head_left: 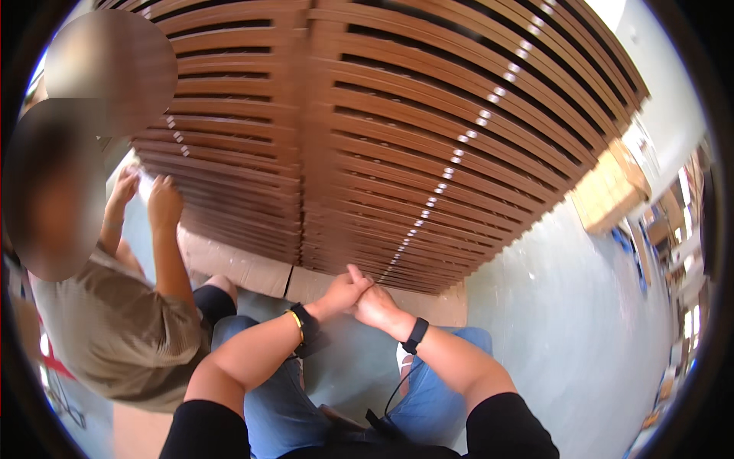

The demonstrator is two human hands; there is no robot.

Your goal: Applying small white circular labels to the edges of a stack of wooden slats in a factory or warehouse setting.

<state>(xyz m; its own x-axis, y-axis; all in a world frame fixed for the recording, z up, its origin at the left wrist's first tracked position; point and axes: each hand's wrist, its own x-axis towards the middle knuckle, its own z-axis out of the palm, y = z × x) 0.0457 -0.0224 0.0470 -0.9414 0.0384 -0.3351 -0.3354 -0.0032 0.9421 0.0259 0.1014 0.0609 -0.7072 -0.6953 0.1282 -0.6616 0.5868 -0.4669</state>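
My left hand (342, 296) and my right hand (379, 308) meet in front of me, fingers closed and touching. One finger or thumb of the left hand sticks up. Anything between the fingers is too small or hidden to make out. Just beyond them stands a tall stack of brown slatted panels (428, 153), close to the fingertips. A line of small white pieces (456, 157) runs up across the slats on the right part. A second, shorter white row (177, 135) shows on the left part.
At my left a person in a brown shirt (122, 329) holds both hands up by the stack, with something whitish between them. Flat cardboard (237, 264) lies under the stack. A cardboard box (612, 187) sits at the right, beyond the pale floor (550, 329).
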